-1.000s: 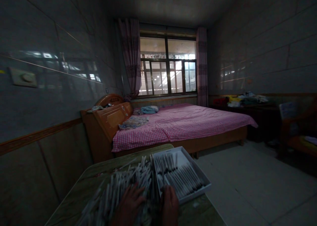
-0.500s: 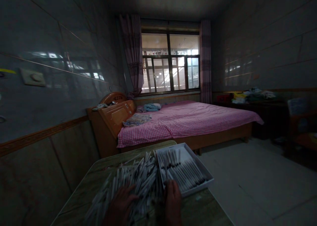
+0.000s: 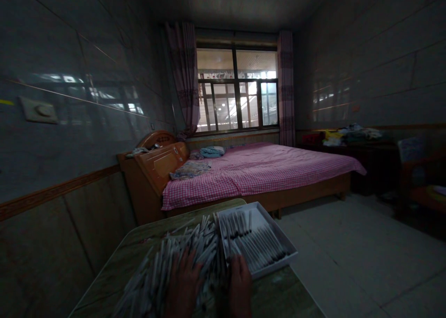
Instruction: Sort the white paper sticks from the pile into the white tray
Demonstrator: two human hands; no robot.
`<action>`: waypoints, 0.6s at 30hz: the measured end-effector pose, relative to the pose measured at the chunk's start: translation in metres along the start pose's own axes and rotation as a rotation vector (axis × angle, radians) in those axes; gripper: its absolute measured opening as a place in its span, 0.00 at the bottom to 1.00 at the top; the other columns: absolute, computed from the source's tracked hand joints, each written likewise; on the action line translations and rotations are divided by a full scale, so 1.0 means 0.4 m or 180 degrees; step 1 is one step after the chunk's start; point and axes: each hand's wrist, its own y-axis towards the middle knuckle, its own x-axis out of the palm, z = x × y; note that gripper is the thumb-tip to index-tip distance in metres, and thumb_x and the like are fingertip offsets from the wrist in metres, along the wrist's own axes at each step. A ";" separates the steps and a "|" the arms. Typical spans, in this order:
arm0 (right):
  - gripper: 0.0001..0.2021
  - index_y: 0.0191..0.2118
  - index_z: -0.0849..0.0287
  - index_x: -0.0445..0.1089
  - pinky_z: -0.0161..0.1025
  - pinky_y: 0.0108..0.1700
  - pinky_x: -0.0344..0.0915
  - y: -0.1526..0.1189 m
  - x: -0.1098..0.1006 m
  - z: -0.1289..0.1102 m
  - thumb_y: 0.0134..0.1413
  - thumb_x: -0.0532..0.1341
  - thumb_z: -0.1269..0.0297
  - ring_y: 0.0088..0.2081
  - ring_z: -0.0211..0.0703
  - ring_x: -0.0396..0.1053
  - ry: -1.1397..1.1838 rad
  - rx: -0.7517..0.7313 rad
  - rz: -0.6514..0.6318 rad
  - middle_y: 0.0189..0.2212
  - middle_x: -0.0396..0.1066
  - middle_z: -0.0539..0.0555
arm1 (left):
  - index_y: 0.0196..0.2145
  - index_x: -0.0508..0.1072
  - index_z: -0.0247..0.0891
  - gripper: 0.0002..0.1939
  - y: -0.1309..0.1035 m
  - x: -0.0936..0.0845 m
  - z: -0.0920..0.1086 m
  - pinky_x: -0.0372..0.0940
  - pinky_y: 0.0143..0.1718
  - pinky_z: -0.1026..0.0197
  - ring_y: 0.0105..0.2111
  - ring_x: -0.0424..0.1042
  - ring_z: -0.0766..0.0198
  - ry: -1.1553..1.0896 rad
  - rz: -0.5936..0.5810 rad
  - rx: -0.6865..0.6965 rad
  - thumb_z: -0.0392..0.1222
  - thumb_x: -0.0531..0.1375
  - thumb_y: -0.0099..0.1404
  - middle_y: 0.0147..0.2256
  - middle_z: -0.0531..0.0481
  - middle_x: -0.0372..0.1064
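Clearly, two bare hands work at one table, over a heap of slim sticks too tangled and dim to count. Left of the box, the left hand lies on the near part of the heap, its fingers spread wide. The right hand is narrow, fingers drawn together around one slim stick at the near left edge of the box. One shallow pale box sits on the right side of the table, just beside the heap, holding two rows of dark-ended sticks: a shorter row far left, a longer one nearer and to the right. The tabletop is greenish and streaked, with a rounded far corner. Beyond stands one bed under a pink checked cover, its wooden headboard at left; behind it, two curtains flank one window. Pale tiles cover the floor at right.
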 end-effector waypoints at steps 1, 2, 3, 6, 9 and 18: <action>0.24 0.27 0.55 0.72 0.37 0.30 0.63 -0.001 0.000 0.000 0.55 0.59 0.37 0.27 0.45 0.67 0.0007 0.0092 -0.0057 0.22 0.71 0.49 | 0.45 0.81 0.48 0.19 -0.008 0.009 -0.002 0.58 0.62 0.34 0.62 0.66 0.44 -0.0009 0.0046 -0.0032 0.32 0.59 0.59 0.59 0.45 0.73; 0.24 0.27 0.55 0.72 0.37 0.30 0.63 -0.002 0.000 -0.001 0.54 0.59 0.37 0.28 0.45 0.68 0.0006 0.0197 -0.0117 0.23 0.71 0.50 | 0.44 0.82 0.47 0.19 -0.016 0.019 -0.006 0.60 0.61 0.36 0.61 0.68 0.45 -0.0040 0.0109 -0.0054 0.31 0.58 0.60 0.58 0.45 0.75; 0.25 0.26 0.55 0.71 0.37 0.30 0.64 -0.003 0.000 -0.001 0.54 0.59 0.36 0.28 0.45 0.68 -0.0006 0.0269 -0.0149 0.23 0.71 0.50 | 0.43 0.82 0.46 0.19 -0.025 0.028 -0.009 0.62 0.61 0.38 0.59 0.70 0.46 -0.0098 0.0196 -0.0069 0.30 0.57 0.60 0.56 0.46 0.76; 0.26 0.26 0.54 0.70 0.38 0.31 0.64 -0.008 0.000 -0.001 0.53 0.59 0.34 0.29 0.45 0.67 -0.0093 0.0297 -0.0155 0.23 0.70 0.50 | 0.37 0.83 0.46 0.17 -0.043 0.042 -0.020 0.65 0.59 0.40 0.56 0.73 0.48 -0.0473 0.0559 -0.0089 0.31 0.56 0.61 0.52 0.47 0.79; 0.27 0.28 0.54 0.71 0.38 0.34 0.66 -0.012 -0.002 -0.001 0.53 0.57 0.32 0.31 0.46 0.69 -0.0216 0.0209 -0.0189 0.26 0.73 0.51 | 0.35 0.82 0.47 0.13 -0.048 0.017 -0.029 0.68 0.56 0.43 0.51 0.76 0.49 -0.1244 0.0894 -0.0262 0.38 0.57 0.63 0.48 0.46 0.80; 0.26 0.31 0.54 0.72 0.33 0.30 0.63 -0.079 0.006 0.022 0.63 0.53 0.37 0.26 0.41 0.68 -0.0660 -0.0275 -0.1512 0.22 0.70 0.47 | 0.35 0.79 0.40 0.33 -0.126 -0.085 -0.066 0.68 0.23 0.59 0.23 0.74 0.57 -0.4703 0.0817 -0.2956 0.70 0.69 0.40 0.23 0.51 0.76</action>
